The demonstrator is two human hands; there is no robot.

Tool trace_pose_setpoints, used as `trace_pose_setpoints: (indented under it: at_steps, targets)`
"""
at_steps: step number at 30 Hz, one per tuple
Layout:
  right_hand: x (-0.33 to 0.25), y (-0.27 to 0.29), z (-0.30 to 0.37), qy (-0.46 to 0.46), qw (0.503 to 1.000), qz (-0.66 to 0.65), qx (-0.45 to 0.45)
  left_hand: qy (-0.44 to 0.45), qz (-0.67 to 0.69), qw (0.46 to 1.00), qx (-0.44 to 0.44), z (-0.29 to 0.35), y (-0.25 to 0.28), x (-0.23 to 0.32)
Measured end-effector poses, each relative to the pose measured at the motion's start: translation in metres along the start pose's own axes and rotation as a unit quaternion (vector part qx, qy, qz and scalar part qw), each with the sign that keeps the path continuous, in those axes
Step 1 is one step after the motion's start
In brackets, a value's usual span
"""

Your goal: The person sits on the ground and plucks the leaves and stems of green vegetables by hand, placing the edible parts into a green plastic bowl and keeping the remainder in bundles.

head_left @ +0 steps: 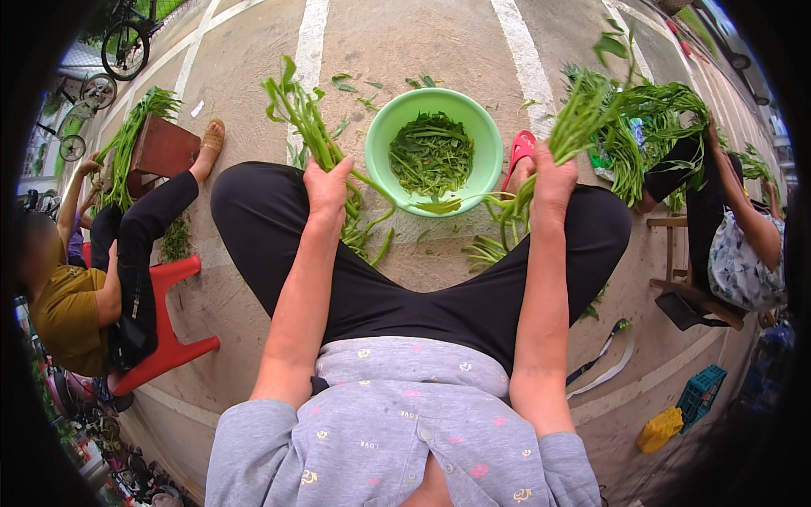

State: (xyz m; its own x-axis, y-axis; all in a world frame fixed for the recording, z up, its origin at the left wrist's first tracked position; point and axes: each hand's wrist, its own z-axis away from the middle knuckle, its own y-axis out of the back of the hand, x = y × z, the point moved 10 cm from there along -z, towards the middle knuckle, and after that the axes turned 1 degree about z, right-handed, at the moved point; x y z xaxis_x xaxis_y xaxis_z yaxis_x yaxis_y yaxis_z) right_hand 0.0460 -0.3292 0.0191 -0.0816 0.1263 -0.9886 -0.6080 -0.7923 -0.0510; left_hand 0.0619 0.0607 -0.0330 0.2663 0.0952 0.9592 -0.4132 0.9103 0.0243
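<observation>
My left hand (328, 188) is closed around a bunch of water spinach (306, 118), tips up and stems dangling below the fist. In my right hand (553, 188) is another bunch of water spinach (581, 118), its upper leaves slightly blurred; more stems trail down under that hand. Between and beyond my knees stands a light green basin (488, 156). Loose leaves and short stem pieces (431, 152) lie in it. A few strands from the bunches cross the basin's near rim. Cut stem ends (486, 249) show beside my right thigh.
At left, a person (72, 321) on a red stool (182, 338) handles greens by a brown box (165, 148). At right, another person (743, 245) holds long greens over a pile (625, 160). Scraps (342, 83) litter the pavement. A strap (604, 355) and blue crate (703, 397) lie lower right.
</observation>
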Motion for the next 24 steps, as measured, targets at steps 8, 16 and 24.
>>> trace_pose_setpoints:
  at_steps: [8,16,24]
  targets:
    - [0.068,-0.117,0.096,-0.190,0.894,-0.031,-0.404,0.122,0.086,0.945,-0.290,0.050,-0.085,-0.023]
    - [0.066,-0.125,0.102,-0.167,0.887,-0.023,-0.429,0.188,0.100,0.916,-0.340,0.064,-0.092,-0.029]
    - [0.035,-0.045,0.018,-0.031,0.992,0.008,-0.123,0.133,0.032,0.979,-0.154,0.014,-0.039,-0.043]
